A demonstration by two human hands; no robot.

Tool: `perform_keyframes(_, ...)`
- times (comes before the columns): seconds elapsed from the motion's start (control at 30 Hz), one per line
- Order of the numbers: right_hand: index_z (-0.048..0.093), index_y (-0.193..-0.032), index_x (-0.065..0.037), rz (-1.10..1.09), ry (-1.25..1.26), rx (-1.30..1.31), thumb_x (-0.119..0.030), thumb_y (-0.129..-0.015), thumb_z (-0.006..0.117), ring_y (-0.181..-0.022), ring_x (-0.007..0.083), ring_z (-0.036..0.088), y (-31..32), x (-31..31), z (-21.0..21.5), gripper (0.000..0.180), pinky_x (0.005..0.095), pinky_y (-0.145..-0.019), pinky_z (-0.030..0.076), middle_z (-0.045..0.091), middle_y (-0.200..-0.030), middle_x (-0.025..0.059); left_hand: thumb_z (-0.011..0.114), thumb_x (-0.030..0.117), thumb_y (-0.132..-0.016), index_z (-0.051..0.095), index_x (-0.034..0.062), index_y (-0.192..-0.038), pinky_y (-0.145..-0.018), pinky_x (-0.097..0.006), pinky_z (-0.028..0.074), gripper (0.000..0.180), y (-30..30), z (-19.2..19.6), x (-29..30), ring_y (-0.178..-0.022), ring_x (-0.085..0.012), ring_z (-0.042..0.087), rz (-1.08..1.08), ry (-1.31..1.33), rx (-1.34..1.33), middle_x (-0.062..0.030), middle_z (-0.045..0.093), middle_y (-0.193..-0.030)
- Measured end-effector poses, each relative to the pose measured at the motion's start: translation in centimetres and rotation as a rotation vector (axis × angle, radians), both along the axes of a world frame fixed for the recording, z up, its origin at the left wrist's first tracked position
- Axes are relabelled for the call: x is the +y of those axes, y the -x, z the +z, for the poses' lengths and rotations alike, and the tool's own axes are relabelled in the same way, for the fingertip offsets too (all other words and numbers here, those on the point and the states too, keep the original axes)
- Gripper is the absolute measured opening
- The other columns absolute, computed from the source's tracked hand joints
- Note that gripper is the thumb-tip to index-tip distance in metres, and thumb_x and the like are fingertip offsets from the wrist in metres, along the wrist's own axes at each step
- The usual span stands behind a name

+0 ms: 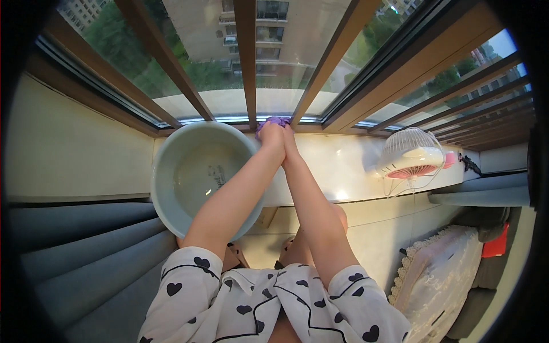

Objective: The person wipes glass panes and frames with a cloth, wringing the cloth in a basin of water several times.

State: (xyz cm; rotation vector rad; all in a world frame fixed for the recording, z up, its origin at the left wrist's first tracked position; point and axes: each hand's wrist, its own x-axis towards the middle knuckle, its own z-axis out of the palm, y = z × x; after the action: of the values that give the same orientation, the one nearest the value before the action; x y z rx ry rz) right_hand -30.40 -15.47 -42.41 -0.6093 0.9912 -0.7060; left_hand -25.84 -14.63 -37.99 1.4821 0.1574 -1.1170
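Purple cloth (274, 121) seen at the far edge of the white ledge (329, 163), at the foot of the window, between the lower ends of two brown bars (247, 68). Cloth bunched; its longer extent is laid roughly left to right, along the window frame. No definite pointing end can be made out.

Cloth grasped by left hand (270, 135) and right hand (289, 138) together, the hands pressed side by side. Fingertips mostly hidden by the hands and the folds. Both forearms stretched forward and converged at the wrists.

Close on the left, a large pale grey-green basin (160, 183) is placed, its right side partly covered by the left forearm. Dark markings and a bright reflection noted on its bottom. Reach to the left is hemmed in by the basin wall; forward, by bars and glass.

Well to the right, a white and pink fan (410, 155) is stood on the ledge, with a small black object (470, 164) beyond it. Grey-blue curtain (86, 251) gathered at left. Lace-trimmed cover (437, 280) spread at lower right, a red item (495, 242) seen beside it.
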Motion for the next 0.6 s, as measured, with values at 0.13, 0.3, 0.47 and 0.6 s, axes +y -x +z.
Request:
perform_keyframes(0.13,0.048,-0.123,-0.006,-0.116,0.046,-0.06,-0.01,-0.095,0.044,-0.098,0.0191,0.054,-1.0,1.4,6.2,0.028,0.0327,-0.086,0.045,0.056,-0.109,0.0063,0.045,0.012,-0.083,0.057,0.0032,-0.113,-0.09,-0.04,0.04,0.033,-1.8,0.1,-0.2,-0.101,-0.0236,0.054,-0.071,0.158,0.095,-0.0118,0.06,-0.106)
perform_keyframes(0.3,0.039,-0.135,-0.006,-0.172,0.263,-0.125,-0.01,-0.096,0.042,-0.108,0.0192,0.051,1.0,2.5,13.8,0.039,0.0303,-0.093,0.041,0.051,-0.121,0.0083,0.038,0.007,-0.081,0.054,0.0038,-0.118,-0.084,-0.032,0.045,0.04,0.4,9.6,2.9,-0.094,-0.0201,0.055,-0.188,0.384,-0.05,-0.0094,0.059,-0.104)
perform_keyframes(0.47,0.024,-0.146,-0.003,-0.148,0.549,-0.184,-0.01,-0.095,0.041,-0.125,0.0253,0.04,0.2,3.9,21.4,0.054,0.0329,-0.105,0.031,0.037,-0.139,0.0147,0.037,0.007,-0.08,0.053,0.0031,-0.122,-0.084,-0.029,0.044,0.045,0.3,18.0,5.1,-0.093,-0.017,0.054,-0.138,0.67,-0.137,-0.0066,0.058,-0.107)
perform_keyframes(0.6,0.023,-0.145,-0.001,-0.147,0.868,0.304,-0.013,-0.093,0.042,-0.13,0.038,0.03,-0.6,3.5,17.7,0.056,0.0389,-0.109,0.023,0.029,-0.141,0.0247,0.037,0.008,-0.08,0.054,0.0033,-0.121,-0.084,-0.028,0.045,0.045,-0.5,15.9,5.1,-0.094,-0.0172,0.055,-0.156,0.705,-0.105,-0.0069,0.059,-0.106)
